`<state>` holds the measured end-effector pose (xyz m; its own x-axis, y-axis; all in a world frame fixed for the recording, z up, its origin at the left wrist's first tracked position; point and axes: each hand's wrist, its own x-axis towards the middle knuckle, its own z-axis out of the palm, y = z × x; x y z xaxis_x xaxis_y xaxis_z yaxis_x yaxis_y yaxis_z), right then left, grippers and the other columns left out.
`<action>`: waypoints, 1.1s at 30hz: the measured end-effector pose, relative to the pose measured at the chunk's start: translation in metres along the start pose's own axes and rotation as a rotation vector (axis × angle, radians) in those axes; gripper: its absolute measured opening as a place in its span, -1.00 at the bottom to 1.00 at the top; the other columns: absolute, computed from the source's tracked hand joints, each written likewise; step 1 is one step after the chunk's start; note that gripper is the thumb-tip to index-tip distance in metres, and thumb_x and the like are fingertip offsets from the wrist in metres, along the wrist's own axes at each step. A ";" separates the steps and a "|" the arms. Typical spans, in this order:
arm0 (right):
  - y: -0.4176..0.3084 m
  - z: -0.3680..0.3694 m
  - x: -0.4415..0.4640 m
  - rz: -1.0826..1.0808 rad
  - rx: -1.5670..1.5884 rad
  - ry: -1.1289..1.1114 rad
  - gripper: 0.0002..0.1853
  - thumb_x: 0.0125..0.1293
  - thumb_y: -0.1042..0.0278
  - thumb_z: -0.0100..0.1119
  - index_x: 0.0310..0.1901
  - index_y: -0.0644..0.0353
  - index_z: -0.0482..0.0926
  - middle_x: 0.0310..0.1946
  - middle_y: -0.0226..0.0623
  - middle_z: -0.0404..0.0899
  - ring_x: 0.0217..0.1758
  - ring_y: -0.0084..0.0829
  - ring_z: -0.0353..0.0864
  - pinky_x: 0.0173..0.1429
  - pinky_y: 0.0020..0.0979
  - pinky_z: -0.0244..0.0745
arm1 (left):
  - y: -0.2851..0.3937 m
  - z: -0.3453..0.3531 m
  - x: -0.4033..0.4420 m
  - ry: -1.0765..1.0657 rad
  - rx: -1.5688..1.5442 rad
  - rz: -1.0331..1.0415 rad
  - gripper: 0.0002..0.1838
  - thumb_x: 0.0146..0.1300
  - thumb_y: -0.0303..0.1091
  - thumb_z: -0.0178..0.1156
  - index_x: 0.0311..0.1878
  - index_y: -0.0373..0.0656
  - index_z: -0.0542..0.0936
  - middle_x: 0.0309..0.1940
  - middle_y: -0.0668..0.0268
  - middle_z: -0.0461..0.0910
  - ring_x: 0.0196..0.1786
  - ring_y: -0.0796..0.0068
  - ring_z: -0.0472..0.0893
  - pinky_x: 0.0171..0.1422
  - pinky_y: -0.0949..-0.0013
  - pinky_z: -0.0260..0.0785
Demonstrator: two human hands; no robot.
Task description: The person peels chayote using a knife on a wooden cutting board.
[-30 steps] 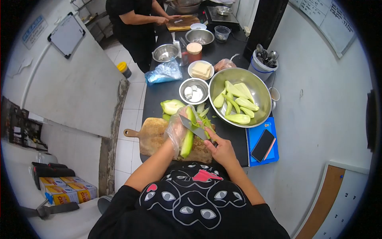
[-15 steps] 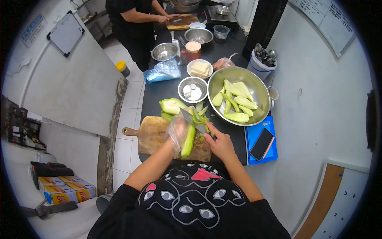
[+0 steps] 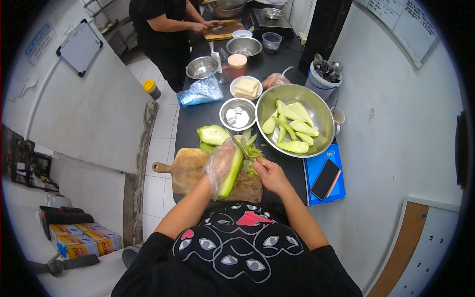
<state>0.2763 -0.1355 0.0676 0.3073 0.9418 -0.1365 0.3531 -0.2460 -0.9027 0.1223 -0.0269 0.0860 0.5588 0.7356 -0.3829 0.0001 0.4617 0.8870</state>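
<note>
My left hand (image 3: 222,161), in a clear plastic glove, holds a long pale-green vegetable (image 3: 231,174) tilted over the wooden cutting board (image 3: 189,171). My right hand (image 3: 270,174) is bare and closed round the handle of a knife (image 3: 238,144), whose blade lies edge-on against the vegetable's upper part. Green peelings (image 3: 253,153) lie just beyond the board, by the knife. A thicker light-green piece (image 3: 213,134) rests past my left hand. To the right, a large steel bowl (image 3: 321,140) holds several peeled pale-green pieces.
Beyond the board stand a small steel bowl (image 3: 238,127) with white pieces, a bowl of pale slabs (image 3: 246,88) and a blue plastic bag (image 3: 200,92). A phone (image 3: 325,179) lies on a blue folder at right. Another person (image 3: 164,37) works at the far end.
The knife has turned from showing its flat side to nearly edge-on. My right hand has shifted slightly along the vegetable. The whole view has moved slightly.
</note>
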 end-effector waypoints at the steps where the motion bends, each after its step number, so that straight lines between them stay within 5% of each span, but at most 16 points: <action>1: -0.009 -0.004 -0.001 0.096 0.005 -0.059 -0.53 0.28 -0.06 0.11 0.09 0.06 0.53 -0.29 -0.02 0.64 -0.30 -0.29 0.63 -0.13 -0.38 0.46 | -0.003 -0.003 -0.001 -0.033 0.008 0.034 -0.54 0.38 0.08 -0.10 0.12 -0.06 0.44 -0.35 0.31 0.54 -0.47 0.57 0.49 -0.50 0.49 0.37; 7: -0.017 -0.007 0.000 0.212 0.076 -0.109 -0.58 0.30 -0.03 0.10 0.11 -0.03 0.54 -0.39 -0.17 0.63 -0.34 -0.48 0.55 -0.14 -0.45 0.44 | -0.009 -0.008 0.004 -0.084 -0.041 0.008 -0.52 0.39 0.08 -0.12 0.14 -0.06 0.43 -0.34 0.29 0.54 -0.48 0.53 0.49 -0.48 0.46 0.38; 10: -0.014 -0.006 0.000 0.155 0.144 -0.083 -0.59 0.32 -0.05 0.06 0.06 0.02 0.56 -0.49 -0.25 0.60 -0.51 -0.50 0.50 -0.33 -0.45 0.44 | -0.013 -0.008 0.006 -0.102 -0.102 -0.021 -0.52 0.39 0.08 -0.14 0.15 -0.07 0.42 -0.34 0.28 0.55 -0.49 0.52 0.49 -0.47 0.45 0.38; 15: -0.004 -0.012 0.001 0.491 0.420 -0.309 -0.54 0.38 -0.15 -0.11 -0.08 0.11 0.52 -0.71 -0.42 0.35 -0.79 -0.59 0.20 -0.68 -0.46 0.16 | -0.013 -0.015 0.004 -0.341 -0.186 -0.009 -0.48 0.38 0.12 -0.15 0.17 -0.09 0.37 -0.30 0.20 0.57 -0.45 0.37 0.53 -0.42 0.35 0.43; 19: 0.001 -0.010 -0.004 0.662 0.633 -0.344 -0.54 0.39 -0.20 -0.18 -0.15 0.09 0.43 -0.76 -0.48 0.24 -0.83 -0.60 0.14 -0.74 -0.46 0.06 | -0.014 -0.017 0.003 -0.432 -0.299 0.006 -0.39 0.33 0.25 -0.21 0.31 0.10 0.25 -0.17 0.12 0.54 -0.33 0.19 0.56 -0.25 0.24 0.49; 22: 0.001 -0.015 -0.005 0.698 0.495 -0.356 -0.54 0.41 -0.15 -0.21 0.13 -0.01 0.34 -0.75 -0.47 0.22 -0.83 -0.63 0.15 -0.73 -0.51 0.11 | -0.022 -0.033 0.015 -0.220 -0.515 -0.204 -0.40 0.30 0.32 -0.25 0.35 0.35 0.16 -0.10 0.12 0.49 -0.24 0.14 0.56 -0.15 0.19 0.49; 25: 0.006 -0.012 -0.013 0.473 0.204 -0.232 -0.39 0.37 -0.13 -0.11 0.31 0.09 0.24 -0.69 -0.36 0.40 -0.78 -0.42 0.34 -0.64 -0.38 0.29 | -0.017 -0.040 0.019 -0.099 -0.571 -0.218 -0.45 0.27 0.35 -0.25 0.26 0.45 0.24 -0.10 0.17 0.47 -0.20 0.16 0.55 -0.13 0.16 0.49; 28: 0.011 -0.006 -0.018 0.194 -0.111 -0.130 -0.24 0.31 -0.11 -0.01 0.42 0.08 0.01 -0.60 -0.16 0.53 -0.59 -0.20 0.56 -0.41 -0.30 0.45 | -0.003 -0.040 0.019 -0.094 -0.621 -0.169 -0.46 0.28 0.32 -0.19 0.19 0.28 0.32 -0.12 0.18 0.45 -0.15 0.16 0.54 -0.11 0.16 0.50; 31: -0.021 -0.012 -0.027 0.128 -0.190 -0.113 -0.23 0.27 -0.09 0.05 0.40 0.12 0.05 -0.50 0.03 0.58 -0.39 -0.04 0.63 -0.24 -0.26 0.48 | 0.001 -0.047 0.037 -0.225 -0.706 0.050 -0.56 0.34 0.20 -0.16 0.01 0.09 0.43 -0.16 0.17 0.48 -0.18 0.20 0.54 -0.14 0.18 0.50; 32: -0.022 -0.011 -0.026 0.118 -0.178 -0.075 -0.25 0.29 -0.05 0.05 0.40 0.11 0.05 -0.54 -0.04 0.55 -0.44 -0.16 0.58 -0.27 -0.32 0.45 | 0.002 -0.051 0.042 -0.266 -0.714 0.126 -0.58 0.36 0.16 -0.15 -0.03 0.07 0.46 -0.17 0.16 0.49 -0.19 0.22 0.54 -0.14 0.18 0.50; 33: -0.022 -0.009 -0.026 0.109 -0.166 -0.037 -0.27 0.30 -0.02 0.05 0.40 0.10 0.06 -0.57 -0.11 0.51 -0.49 -0.27 0.54 -0.31 -0.37 0.42 | 0.011 -0.049 0.038 -0.189 -0.933 -0.015 -0.61 0.38 0.12 -0.17 -0.06 0.05 0.45 -0.20 0.13 0.49 -0.22 0.21 0.53 -0.14 0.21 0.48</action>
<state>0.2686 -0.1570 0.0950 0.3198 0.9145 -0.2478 0.4615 -0.3788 -0.8022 0.1032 0.0301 0.0686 0.6894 0.6714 -0.2719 -0.6079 0.7403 0.2870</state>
